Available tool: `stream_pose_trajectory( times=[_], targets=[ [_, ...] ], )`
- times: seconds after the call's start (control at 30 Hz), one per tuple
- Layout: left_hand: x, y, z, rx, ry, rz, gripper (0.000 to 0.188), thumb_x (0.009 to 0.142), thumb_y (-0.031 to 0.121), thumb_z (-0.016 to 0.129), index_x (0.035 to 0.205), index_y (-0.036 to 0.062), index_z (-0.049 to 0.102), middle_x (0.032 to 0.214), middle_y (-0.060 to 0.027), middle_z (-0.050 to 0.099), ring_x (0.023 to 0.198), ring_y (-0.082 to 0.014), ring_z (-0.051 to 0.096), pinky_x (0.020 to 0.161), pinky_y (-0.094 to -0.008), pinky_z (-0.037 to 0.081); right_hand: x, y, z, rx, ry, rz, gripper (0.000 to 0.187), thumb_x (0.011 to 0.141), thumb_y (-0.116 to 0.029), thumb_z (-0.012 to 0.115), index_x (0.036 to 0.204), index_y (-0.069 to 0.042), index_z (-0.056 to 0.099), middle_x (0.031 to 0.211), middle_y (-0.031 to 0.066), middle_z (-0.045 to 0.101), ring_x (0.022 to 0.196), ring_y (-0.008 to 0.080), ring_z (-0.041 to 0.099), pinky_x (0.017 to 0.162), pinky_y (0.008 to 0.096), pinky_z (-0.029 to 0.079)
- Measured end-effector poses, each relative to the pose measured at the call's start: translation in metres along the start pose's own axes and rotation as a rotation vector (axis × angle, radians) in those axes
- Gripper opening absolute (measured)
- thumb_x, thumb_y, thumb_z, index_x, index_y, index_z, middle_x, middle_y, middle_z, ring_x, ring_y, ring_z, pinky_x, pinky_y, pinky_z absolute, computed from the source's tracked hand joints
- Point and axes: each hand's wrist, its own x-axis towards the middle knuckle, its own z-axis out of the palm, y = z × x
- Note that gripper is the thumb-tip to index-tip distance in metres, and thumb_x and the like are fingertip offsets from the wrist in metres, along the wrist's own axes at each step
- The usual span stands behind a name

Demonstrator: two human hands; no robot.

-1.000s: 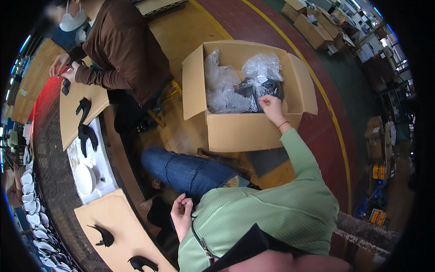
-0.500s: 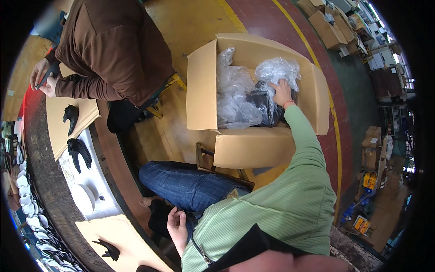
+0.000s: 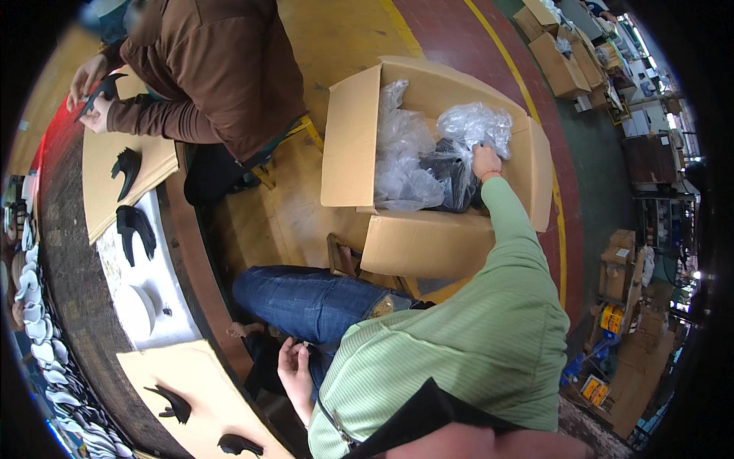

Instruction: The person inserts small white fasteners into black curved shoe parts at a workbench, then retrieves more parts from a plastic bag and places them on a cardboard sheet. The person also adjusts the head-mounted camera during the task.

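Observation:
My right hand (image 3: 486, 161) reaches into an open cardboard box (image 3: 349, 153) with its fingers closed on the gathered edge of a clear plastic bag (image 3: 475, 127). Just left of it, a black bundle (image 3: 447, 177) in clear wrapping lies in the box, and crumpled clear plastic (image 3: 405, 157) fills the box's left side. Down beside my jeans, my left hand (image 3: 294, 375) is held with fingers curled and tips together; whatever they pinch, if anything, is too small to name.
At left, a workbench (image 3: 69, 268) carries cardboard sheets (image 3: 164, 375), curved black parts (image 3: 136, 233) and a white round piece (image 3: 134, 312). A co-worker in a brown top (image 3: 222, 69) sits there, holding a black part (image 3: 99, 92). More cartons (image 3: 556, 61) stand at far right.
My right hand has shifted slightly right and closed on the plastic; its fingers were spread over it before. The view has turned a little. The co-worker's hands have moved on the black part.

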Motion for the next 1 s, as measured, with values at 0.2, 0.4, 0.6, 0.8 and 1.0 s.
stream_pose_trajectory(
  times=[0.2,0.4,0.6,0.8,1.0],
  targets=[
    [-0.024,-0.031,-0.014,0.076,-0.006,0.036,0.038,0.089,0.008,0.061,0.122,-0.0067,0.05,0.091,-0.0059,0.063,0.083,-0.0099,0.057,0.076,-0.0225,0.046,-0.06,-0.023,0.015,0.108,0.06,-0.018,0.037,0.074,-0.011,0.065,0.109,-0.004,0.058,0.112,0.0184,0.049,0.106,0.0387,0.052,0.085,0.0456,0.05],
    [-0.047,-0.045,-0.017,0.042,0.003,0.157,0.038,0.088,0.007,0.061,0.122,-0.0057,0.05,0.094,-0.0071,0.063,0.084,-0.0108,0.058,0.078,-0.0238,0.047,-0.079,-0.008,0.035,0.386,-0.233,-0.171,0.05,0.067,-0.016,0.07,0.115,-0.005,0.061,0.119,0.0202,0.058,0.111,0.0339,0.055,0.093,0.0399,0.046],
    [-0.059,-0.051,-0.004,0.049,-0.099,0.075,0.032,0.086,0.003,0.062,0.116,-0.0048,0.055,0.09,-0.0059,0.062,0.083,-0.0114,0.058,0.078,-0.0245,0.046,-0.057,-0.014,0.034,0.592,0.093,-0.04,0.043,0.063,-0.012,0.072,0.105,-0.002,0.066,0.105,0.0199,0.065,0.102,0.0369,0.059,0.092,0.0388,0.046],
    [-0.05,-0.039,0.01,0.253,-0.174,0.035,0.036,0.085,0.004,0.063,0.119,-0.0055,0.054,0.094,-0.0098,0.063,0.084,-0.0129,0.06,0.078,-0.0259,0.048,-0.03,-0.031,0.022,0.117,0.007,-0.107,0.043,0.077,-0.006,0.057,0.119,-0.013,0.058,0.128,0.0149,0.05,0.122,0.0322,0.045,0.096,0.0479,0.042],
    [-0.031,-0.02,0.035,0.25,-0.147,0.087,0.04,0.086,0.005,0.064,0.122,-0.0053,0.052,0.093,-0.0093,0.063,0.084,-0.0127,0.06,0.078,-0.0248,0.048,0.003,-0.029,0.026,-0.191,-0.122,-0.343,0.044,0.075,-0.01,0.061,0.118,-0.017,0.059,0.125,0.0129,0.051,0.119,0.0334,0.046,0.096,0.0448,0.041]
  ],
)
